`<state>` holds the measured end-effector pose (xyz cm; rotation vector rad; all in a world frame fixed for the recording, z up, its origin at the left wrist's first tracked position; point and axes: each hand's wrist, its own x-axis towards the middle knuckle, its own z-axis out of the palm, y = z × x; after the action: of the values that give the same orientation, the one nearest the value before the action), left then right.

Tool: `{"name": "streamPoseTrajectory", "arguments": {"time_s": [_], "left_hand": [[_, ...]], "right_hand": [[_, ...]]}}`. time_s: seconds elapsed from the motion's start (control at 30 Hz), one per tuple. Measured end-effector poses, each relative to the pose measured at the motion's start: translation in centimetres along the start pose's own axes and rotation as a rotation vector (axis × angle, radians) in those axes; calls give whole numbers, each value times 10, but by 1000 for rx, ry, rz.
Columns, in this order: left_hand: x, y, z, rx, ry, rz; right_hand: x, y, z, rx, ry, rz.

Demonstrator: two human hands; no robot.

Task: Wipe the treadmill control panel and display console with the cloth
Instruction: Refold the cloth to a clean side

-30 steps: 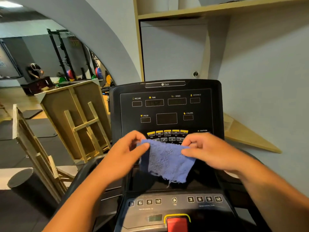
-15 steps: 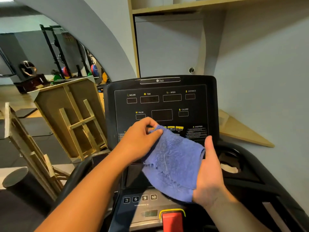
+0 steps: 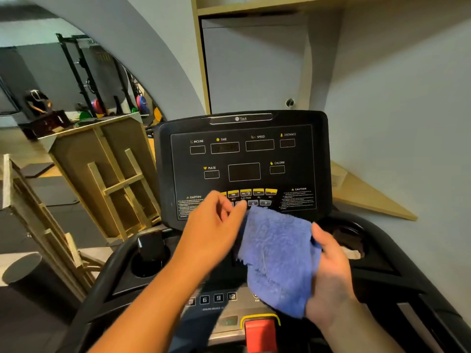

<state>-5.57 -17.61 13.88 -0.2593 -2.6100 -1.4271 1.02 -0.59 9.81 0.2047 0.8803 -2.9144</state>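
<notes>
Closest to you, the red stop key point(image 3: 260, 335) and the row of number buttons point(image 3: 218, 298) on the lower panel point(image 3: 204, 324) sit right under the hanging edge of the cloth point(image 3: 279, 258). If you drag the cloth down or press hard there, you could well trigger a button or knock the key; that is the main risk I see from here.

Your right hand point(image 3: 331, 273) carries the cloth draped over its palm, thumb laid along the right edge; the fingers are hidden beneath the fabric, so I cannot tell how tightly they close. The hold looks loose, and a quick sweep could let the cloth slide off toward the cup holder point(image 3: 349, 240) beside it.

Your left hand point(image 3: 214, 233) has its fingers point(image 3: 238, 208) curled together, pinching the cloth's upper left corner. The cloth spans between both hands, in the air, just in front of the upright console point(image 3: 242, 161) and not yet flat against it.

Farther up, the yellow buttons point(image 3: 251, 192) lie just above your left knuckles; rubbing them firmly may start a program.
</notes>
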Motion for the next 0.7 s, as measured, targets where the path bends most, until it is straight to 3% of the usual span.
{"name": "streamPoseTrajectory", "arguments": {"time_s": [0.07, 0.1, 0.17, 0.23, 0.37, 0.57, 0.7], "left_hand": [[-15, -5, 5, 144, -9, -13], [-21, -5, 5, 195, -87, -47], [-29, 1, 7, 147, -334, -163], [-32, 7, 14, 11, -467, -240], [-29, 9, 25, -101, -362, -215], [-41, 10, 31, -523, -358, -326], [-51, 7, 36, -659, -281, -313]], "right_hand": [[3, -3, -1, 19, -15, -23], [4, -7, 1, 34, -11, -36], [8, -12, 0, 71, 14, -62], [10, -13, 0, 90, 52, -44], [10, -9, 1, 78, 110, -15], [5, -17, 1, 81, 96, 34], [3, -17, 1, 97, 115, 59]]}}
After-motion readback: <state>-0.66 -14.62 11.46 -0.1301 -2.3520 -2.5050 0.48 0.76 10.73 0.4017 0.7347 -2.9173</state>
